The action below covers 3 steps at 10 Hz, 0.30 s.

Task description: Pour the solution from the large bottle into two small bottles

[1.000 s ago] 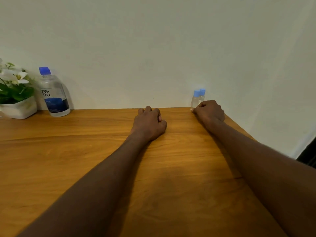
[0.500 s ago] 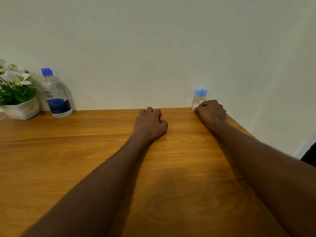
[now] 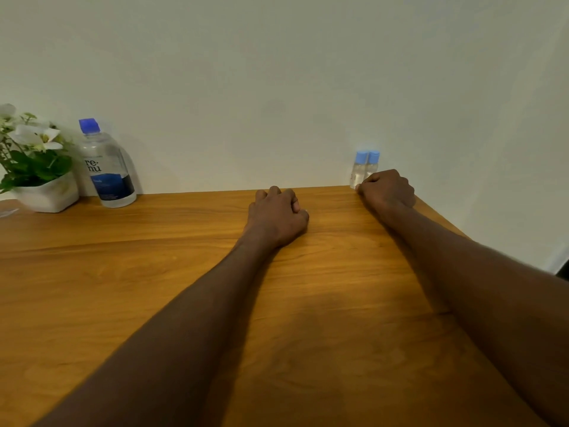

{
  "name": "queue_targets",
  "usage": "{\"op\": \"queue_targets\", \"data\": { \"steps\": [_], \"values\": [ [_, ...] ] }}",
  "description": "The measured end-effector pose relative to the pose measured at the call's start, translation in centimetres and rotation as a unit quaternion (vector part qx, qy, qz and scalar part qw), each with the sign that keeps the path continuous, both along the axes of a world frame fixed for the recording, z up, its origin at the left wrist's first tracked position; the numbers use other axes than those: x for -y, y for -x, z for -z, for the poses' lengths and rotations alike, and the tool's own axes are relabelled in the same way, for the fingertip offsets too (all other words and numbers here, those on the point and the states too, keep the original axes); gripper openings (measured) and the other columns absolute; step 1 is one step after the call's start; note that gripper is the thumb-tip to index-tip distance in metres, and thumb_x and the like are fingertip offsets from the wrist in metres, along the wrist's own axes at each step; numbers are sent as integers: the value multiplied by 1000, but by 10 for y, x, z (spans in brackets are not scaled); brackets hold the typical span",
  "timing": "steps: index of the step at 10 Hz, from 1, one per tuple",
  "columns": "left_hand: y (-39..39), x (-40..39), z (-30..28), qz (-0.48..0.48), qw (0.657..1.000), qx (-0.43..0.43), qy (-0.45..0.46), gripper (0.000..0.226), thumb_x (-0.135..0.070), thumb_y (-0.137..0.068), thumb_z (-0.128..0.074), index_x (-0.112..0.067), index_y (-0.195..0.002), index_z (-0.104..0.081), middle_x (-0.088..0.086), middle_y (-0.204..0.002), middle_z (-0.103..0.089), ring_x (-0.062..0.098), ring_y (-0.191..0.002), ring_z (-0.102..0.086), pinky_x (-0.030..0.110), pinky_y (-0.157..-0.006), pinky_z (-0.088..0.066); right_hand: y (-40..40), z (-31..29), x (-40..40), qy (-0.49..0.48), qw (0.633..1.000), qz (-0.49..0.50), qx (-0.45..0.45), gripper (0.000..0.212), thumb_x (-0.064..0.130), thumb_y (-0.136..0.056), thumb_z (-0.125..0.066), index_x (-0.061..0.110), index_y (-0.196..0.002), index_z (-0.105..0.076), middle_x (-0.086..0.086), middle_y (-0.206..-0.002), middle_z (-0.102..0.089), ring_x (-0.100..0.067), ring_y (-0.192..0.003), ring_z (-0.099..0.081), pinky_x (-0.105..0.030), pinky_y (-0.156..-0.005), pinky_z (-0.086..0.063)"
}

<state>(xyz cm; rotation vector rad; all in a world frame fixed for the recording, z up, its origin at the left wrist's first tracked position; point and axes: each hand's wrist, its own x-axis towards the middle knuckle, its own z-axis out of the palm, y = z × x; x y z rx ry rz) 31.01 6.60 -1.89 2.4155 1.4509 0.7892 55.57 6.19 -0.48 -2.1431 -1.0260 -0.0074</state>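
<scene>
Where fists (image 3: 278, 214) curl: smooth grained wood (image 3: 123, 288).

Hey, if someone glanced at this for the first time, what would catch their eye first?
Two bare forearms stretch across the wooden table, left hand a loose fist mid-table, right hand beside two small blue-capped bottles at the far right corner. At far left, the large bottle stands capped next to a potted plant.
</scene>
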Motion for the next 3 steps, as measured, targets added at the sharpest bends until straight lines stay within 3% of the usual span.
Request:
{"op": "queue_targets", "data": {
  "steps": [1, 2, 3],
  "values": [
    [1, -1, 0, 0, 1000, -4, 4, 19, -45, -93, -55, -28, -101, -57, -3, -110, -51, 19, -108, -38, 46, -97, -47, 0, -1, 1, 5, 1000, 5, 0, 26, 37, -88, -74, 19, -106, -78, -4, -102, -76, -21, -83, -61, -27, -57, -36],
    [1, 1, 0, 1, 1000, 7, 1, 19, -43, -93, -56, -26, -102, -59, -1, -111, -54, 20, -110, -41, 46, -96, -48, 2, -2, 1, -4, 1000, -16, 16, 32, 43, -88, -69, 14, -101, -73, -6, -96, -72, -24, -84, -63, -32, -66, -44],
    [1, 3, -1, -1, 999, 29, -16, 20, -38, -95, -56, -21, -102, -63, 2, -109, -57, 23, -111, -46, 44, -94, -50, 15, -1, 7, 13, 991, -116, 58, 28, 40, -89, -63, 14, -86, -72, -5, -84, -70, -25, -81, -66, -36, -69, -51]
  ]
}}
